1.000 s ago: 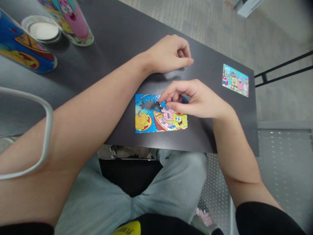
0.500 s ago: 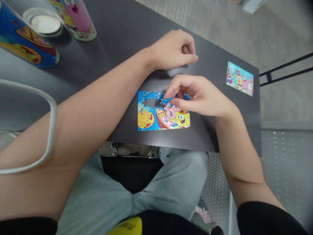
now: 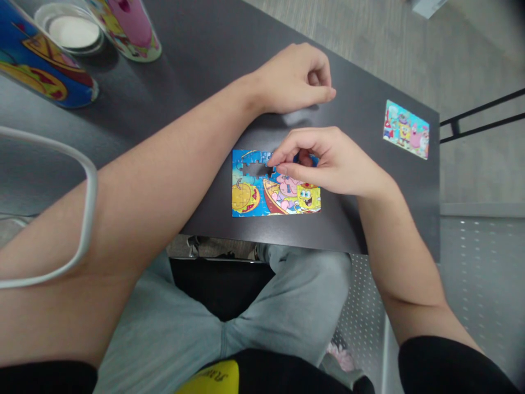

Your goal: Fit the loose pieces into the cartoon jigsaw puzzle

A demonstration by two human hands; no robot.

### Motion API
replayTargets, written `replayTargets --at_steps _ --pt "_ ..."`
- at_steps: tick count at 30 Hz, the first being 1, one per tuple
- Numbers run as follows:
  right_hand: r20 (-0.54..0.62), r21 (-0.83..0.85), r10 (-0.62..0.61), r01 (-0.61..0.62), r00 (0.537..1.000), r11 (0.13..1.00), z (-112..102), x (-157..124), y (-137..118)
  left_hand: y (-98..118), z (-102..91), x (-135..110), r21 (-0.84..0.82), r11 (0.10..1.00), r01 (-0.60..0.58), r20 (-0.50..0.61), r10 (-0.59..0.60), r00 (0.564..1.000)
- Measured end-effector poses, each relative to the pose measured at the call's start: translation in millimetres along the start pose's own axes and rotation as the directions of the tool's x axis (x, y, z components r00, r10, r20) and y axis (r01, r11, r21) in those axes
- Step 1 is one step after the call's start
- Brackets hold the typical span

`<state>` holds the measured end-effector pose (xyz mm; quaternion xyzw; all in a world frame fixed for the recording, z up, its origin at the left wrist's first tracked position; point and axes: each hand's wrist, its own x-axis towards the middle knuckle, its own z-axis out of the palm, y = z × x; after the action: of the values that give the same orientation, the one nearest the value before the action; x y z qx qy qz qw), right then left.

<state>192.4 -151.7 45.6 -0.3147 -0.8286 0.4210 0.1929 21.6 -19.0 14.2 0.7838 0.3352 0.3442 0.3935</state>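
A small cartoon jigsaw puzzle (image 3: 270, 192) lies near the front edge of the dark table (image 3: 197, 60), with a gap (image 3: 253, 169) in its upper left part. My right hand (image 3: 328, 161) hovers over the puzzle's top edge, thumb and forefinger pinched at the gap's right end on what looks like a small blue puzzle piece, mostly hidden by the fingers. My left hand (image 3: 295, 79) rests on the table just behind the puzzle, fingers curled in a loose fist; whether it holds anything is hidden.
A small cartoon picture card (image 3: 406, 129) lies at the table's right corner. Two printed cartoon tubes (image 3: 39, 65) (image 3: 129, 27) and a round lid (image 3: 71, 30) stand at the back left. A white curved cable (image 3: 82, 219) crosses my left arm. Black chair rails (image 3: 479, 115) show at right.
My right hand's pinched fingertips stayed at the gap's right end, shifting only slightly. The view drifted a little; my left hand kept still.
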Motion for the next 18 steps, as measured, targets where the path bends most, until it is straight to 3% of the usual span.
replayTargets --at_steps 18 --pt "-0.057 -0.144 -0.143 0.134 0.988 0.981 1.8 1.5 11.6 -0.5 -0.6 -1.1 -0.008 1.0 -0.011 -0.003 0.011 1.0"
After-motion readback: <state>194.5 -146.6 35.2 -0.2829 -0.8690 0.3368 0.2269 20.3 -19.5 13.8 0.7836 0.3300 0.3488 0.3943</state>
